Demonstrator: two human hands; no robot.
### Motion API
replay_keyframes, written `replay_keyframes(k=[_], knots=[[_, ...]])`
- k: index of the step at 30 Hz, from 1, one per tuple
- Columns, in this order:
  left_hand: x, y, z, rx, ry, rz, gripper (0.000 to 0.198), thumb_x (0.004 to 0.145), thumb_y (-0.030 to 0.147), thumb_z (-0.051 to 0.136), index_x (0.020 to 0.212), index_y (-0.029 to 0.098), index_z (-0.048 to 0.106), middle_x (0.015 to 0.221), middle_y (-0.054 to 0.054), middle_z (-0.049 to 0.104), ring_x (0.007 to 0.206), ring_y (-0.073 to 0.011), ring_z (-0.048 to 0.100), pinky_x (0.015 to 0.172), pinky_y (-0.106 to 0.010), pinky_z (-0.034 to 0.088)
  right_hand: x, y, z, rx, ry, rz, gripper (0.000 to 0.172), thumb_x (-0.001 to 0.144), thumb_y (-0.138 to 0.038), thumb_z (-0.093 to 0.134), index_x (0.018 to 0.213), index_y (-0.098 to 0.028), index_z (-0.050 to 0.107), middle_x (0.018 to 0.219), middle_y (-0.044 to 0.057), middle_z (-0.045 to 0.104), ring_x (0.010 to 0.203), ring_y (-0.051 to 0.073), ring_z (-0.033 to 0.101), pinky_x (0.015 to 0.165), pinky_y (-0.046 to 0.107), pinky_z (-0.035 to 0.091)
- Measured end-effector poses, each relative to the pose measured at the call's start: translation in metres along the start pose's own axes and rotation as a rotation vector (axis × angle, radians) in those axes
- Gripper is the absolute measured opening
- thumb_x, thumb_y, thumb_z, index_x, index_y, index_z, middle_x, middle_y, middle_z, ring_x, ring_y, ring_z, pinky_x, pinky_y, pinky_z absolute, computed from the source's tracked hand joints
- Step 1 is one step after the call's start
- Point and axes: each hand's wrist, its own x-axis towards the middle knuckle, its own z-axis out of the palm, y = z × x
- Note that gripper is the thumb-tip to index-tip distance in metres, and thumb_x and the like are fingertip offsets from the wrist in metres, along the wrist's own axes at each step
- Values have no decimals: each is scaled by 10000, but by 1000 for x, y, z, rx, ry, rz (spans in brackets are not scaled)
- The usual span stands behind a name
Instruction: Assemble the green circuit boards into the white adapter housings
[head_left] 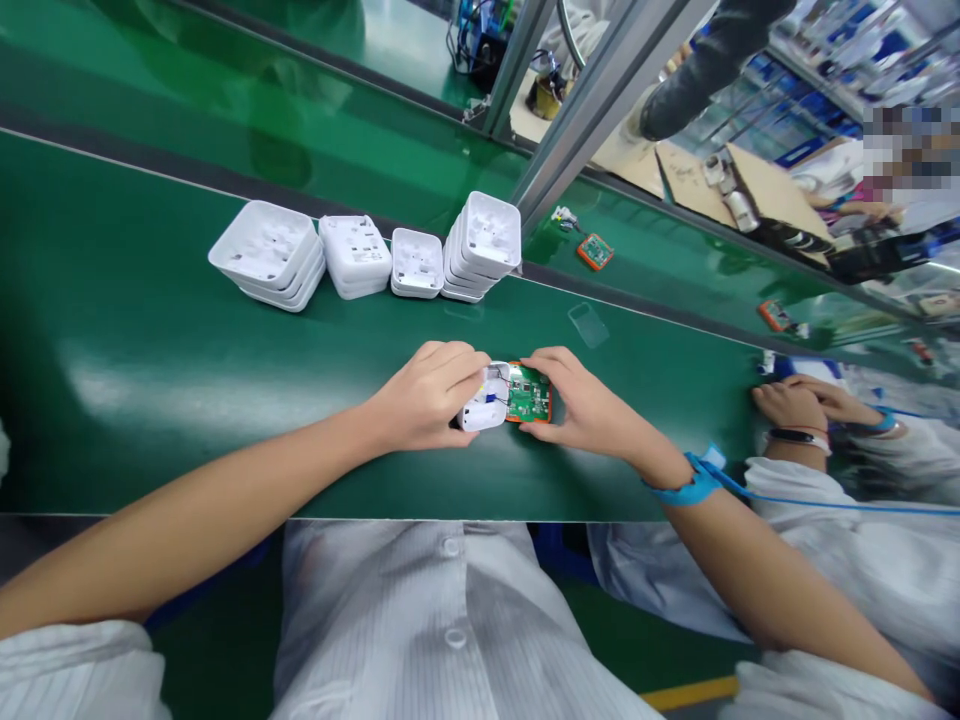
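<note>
My left hand grips a small white plastic housing by its left side, open face up, with thin wires and a blue part inside. Against its right edge lies a green circuit board in an orange frame. The fingers of my right hand hold that board by its right side, thumb at the near edge and fingers at the far edge. Thin dark wires run between housing and board. A blue strap with a cord circles my right wrist.
Behind my hands stand stacks of white housings, more stacked housings and a single housing. A clear plastic piece lies right of them. Another orange-framed board rests on the belt beyond a metal post. At right are a co-worker's hands.
</note>
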Motion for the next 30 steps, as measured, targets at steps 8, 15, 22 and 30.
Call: replay_keyframes(k=[8, 15, 22, 30], knots=[[-1, 2, 1, -46, -6, -19, 345, 820, 399, 671, 1081, 176, 635, 1206, -172, 664, 1063, -319, 613, 866, -463, 414, -10, -19, -6, -319, 246, -121, 593, 896, -466, 659, 1372, -135, 536, 1253, 223, 557, 1098, 352, 564, 883, 519, 513], [-1, 4, 0, -4, 13, 12, 343, 843, 417, 644, 1072, 162, 640, 1187, -176, 678, 1037, -314, 626, 821, -445, 425, 6, -48, -21, -620, -6, -90, 319, 953, -360, 500, 1112, -142, 671, 1078, 191, 620, 826, 286, 508, 644, 424, 378], [-2, 0, 0, -8, 35, 45, 325, 864, 396, 637, 1061, 137, 645, 1190, -184, 682, 1058, -308, 630, 837, -441, 450, -4, -9, -29, -382, -68, -134, 619, 885, -540, 666, 1365, -171, 533, 1325, 179, 598, 1118, 339, 553, 885, 483, 442], [-3, -5, 1, 50, 26, 204, 303, 959, 341, 572, 1170, 135, 640, 1287, -171, 671, 1194, -302, 600, 891, -430, 483, 31, -12, 14, 181, 70, -48, 764, 815, -675, 703, 1379, -200, 501, 1274, 155, 647, 1168, 312, 595, 1008, 483, 462]])
